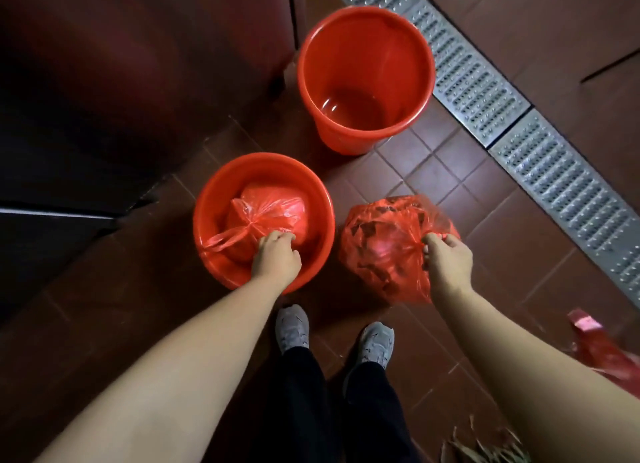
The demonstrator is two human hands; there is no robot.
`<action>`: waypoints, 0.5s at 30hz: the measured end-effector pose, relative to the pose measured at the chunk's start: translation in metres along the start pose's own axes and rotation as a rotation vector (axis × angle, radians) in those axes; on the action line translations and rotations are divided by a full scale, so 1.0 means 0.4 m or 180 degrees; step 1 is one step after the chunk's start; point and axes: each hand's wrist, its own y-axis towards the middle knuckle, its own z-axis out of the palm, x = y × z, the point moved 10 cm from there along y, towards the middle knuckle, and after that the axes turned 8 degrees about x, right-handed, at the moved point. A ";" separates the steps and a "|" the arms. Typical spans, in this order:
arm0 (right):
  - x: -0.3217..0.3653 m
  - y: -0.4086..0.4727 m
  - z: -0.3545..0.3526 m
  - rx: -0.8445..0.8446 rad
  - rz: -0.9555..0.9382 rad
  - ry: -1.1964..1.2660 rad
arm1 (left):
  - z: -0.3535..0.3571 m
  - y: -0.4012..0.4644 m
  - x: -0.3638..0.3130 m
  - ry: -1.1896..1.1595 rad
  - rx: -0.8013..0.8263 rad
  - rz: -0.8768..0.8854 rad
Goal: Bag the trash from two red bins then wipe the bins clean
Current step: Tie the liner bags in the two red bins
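Two red bins stand on the brown tiled floor. The near bin (211, 199) holds a tied red plastic bag (270, 206), and my left hand (275, 256) reaches into the bin and grips the bag at its knot. The far bin (367, 36) stands upright with nothing in it but a little liquid at the bottom. To the right of the near bin, a second red bag (384, 247) full of dark trash is outside the bins; my right hand (446, 258) pinches its gathered neck.
A metal drain grate (485, 91) runs diagonally across the floor at the right. Dark cabinets (86, 81) fill the left side. My grey shoes (294, 327) stand just below the bins. Red plastic scraps (595, 344) and dry leaves (485, 448) lie at the lower right.
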 end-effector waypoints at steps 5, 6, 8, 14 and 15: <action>-0.134 0.075 0.014 0.0005 0.0159 0.0058 | 0.135 0.111 0.048 0.0475 0.0622 -0.0078; -0.151 0.084 0.015 0.0007 0.0199 0.0074 | 0.147 0.124 0.051 0.0545 0.0669 -0.0058; -0.169 0.097 0.013 -0.0014 0.0214 0.0082 | 0.139 0.140 0.036 0.0629 0.0505 0.0118; -0.157 0.079 -0.005 -0.0040 0.0172 -0.0113 | -0.008 0.076 0.011 -0.0313 -0.0276 0.0357; -0.149 0.070 -0.003 -0.0018 0.0176 -0.0133 | -0.043 0.061 0.027 -0.0511 -0.0458 0.0233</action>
